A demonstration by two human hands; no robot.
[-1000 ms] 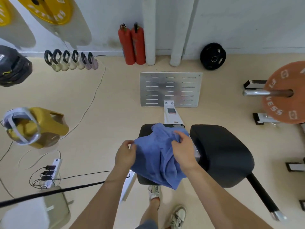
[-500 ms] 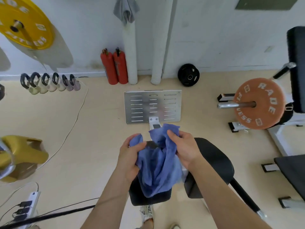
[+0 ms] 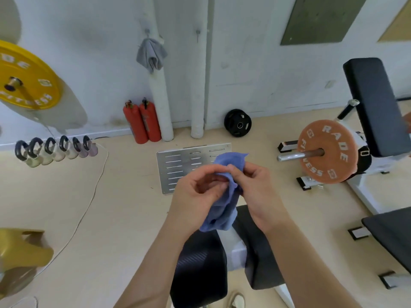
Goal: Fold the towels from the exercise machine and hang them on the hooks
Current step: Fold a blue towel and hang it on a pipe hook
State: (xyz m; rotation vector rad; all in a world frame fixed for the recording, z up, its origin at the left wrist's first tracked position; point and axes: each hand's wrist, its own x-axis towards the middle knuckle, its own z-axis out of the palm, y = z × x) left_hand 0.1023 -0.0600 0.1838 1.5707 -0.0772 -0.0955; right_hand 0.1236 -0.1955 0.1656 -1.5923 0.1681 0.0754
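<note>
Towels, count: two in view, one blue towel (image 3: 224,210) and one grey towel (image 3: 151,54).
Blue towel, place: view centre, between both hands, trailing toward 6 o'clock above the black pads (image 3: 200,270).
Blue towel, look: bunched and crumpled, one corner standing up at 12 o'clock, the rest hanging in loose folds. Whether its lower end touches a pad cannot be told.
Left hand (image 3: 195,192): fingers curled, thumb and fingertips pinching the towel's upper edge.
Right hand (image 3: 255,192): fingers curled round the same edge, thumb pressed on the cloth, just beside the left hand.
Pads, count: two, side by side at 6 o'clock, white frame between them.
Footplate (image 3: 178,165): one, slotted metal, at 11 o'clock of the towel; hands and towel cover its right part.
Hooks, count: two on the wall at 12 o'clock. The left hook (image 3: 146,31) carries the grey towel, bunched; the right hook (image 3: 197,32) is bare.
Pipes (image 3: 160,103): two, white, upright under the hooks.
Fire extinguishers (image 3: 142,121): two, red, at 11 o'clock against the wall.
Kettlebells (image 3: 55,150): six in a row at 9 o'clock.
Plates, count: three. Yellow plate (image 3: 26,83) at 10 o'clock, black plate (image 3: 237,125) leaning on the wall at 12 o'clock, orange plate (image 3: 327,152) on a bar at 2 o'clock.
Cable (image 3: 95,185): one, white, across the floor at 9 o'clock.
</note>
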